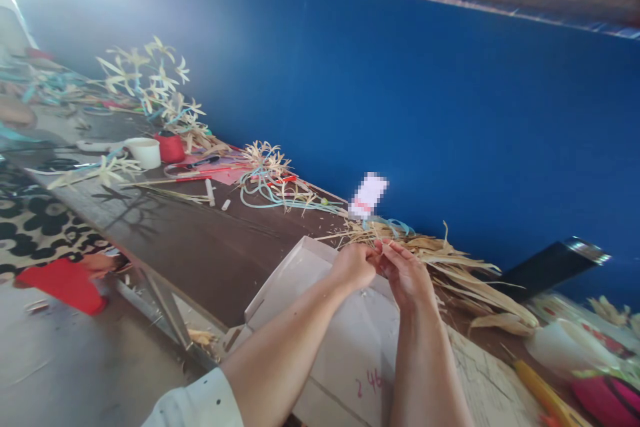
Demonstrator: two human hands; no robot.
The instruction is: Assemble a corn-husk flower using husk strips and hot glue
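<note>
My left hand [354, 265] and my right hand [407, 275] meet above a white cardboard box [345, 340], fingertips pinched together on a thin dried straw strip [376, 248]. Both hands are closed on it. Just behind them lies a heap of dried husk strips [450, 267] on the dark wooden table [200, 240], against the blue wall [450, 113].
Finished straw flowers [150, 80] stand at the far left, with a white cup [145, 152], a red spool [170, 147], light blue strips [270, 197] and red-handled tools nearby. A black cylinder [550, 267] and a yellow tool [540, 390] lie at right. A red object [65, 283] sits on the floor.
</note>
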